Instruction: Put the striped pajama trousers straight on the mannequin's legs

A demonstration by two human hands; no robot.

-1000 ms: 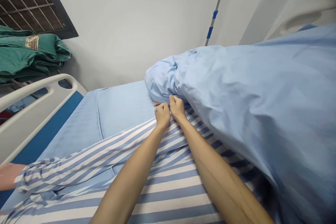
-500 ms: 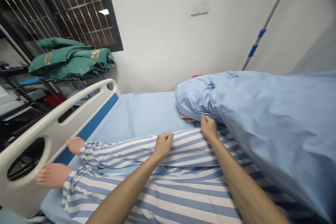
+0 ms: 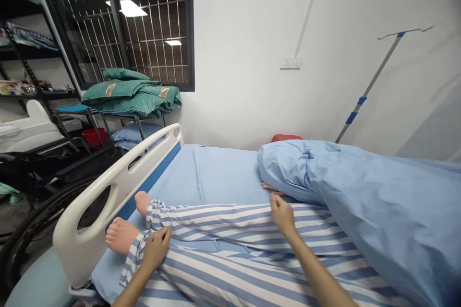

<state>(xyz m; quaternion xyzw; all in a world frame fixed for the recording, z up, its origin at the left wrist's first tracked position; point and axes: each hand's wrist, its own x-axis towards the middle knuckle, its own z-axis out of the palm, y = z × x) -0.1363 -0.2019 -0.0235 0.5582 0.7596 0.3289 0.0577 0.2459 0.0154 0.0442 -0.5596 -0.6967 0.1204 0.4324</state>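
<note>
A figure lies on the bed in blue-and-white striped trousers [image 3: 230, 218], its bare feet [image 3: 121, 236] at the left end. My left hand [image 3: 157, 245] is at the lower part of the near trouser leg, just above the ankle, with its fingers curled against the cloth. Above the far leg, around the knee, my right hand [image 3: 281, 212] is closed in a fist; whatever is inside it, if anything, is hidden. A light blue quilt [image 3: 360, 182] is bunched over the figure's upper part. The figure's fingers [image 3: 270, 187] peep out beneath its edge.
A white footboard [image 3: 118, 192] with a blue panel borders the bed's left end, and a wheelchair wheel [image 3: 10, 249] shows beyond it. Folded green bedding [image 3: 137, 98] is stacked under the window. A drip stand [image 3: 374, 76] rises behind the bed at right.
My left hand has moved left along the striped trousers from the far knee to the near ankle. My right hand has shifted slightly from the quilt's edge. The view has tilted up and left.
</note>
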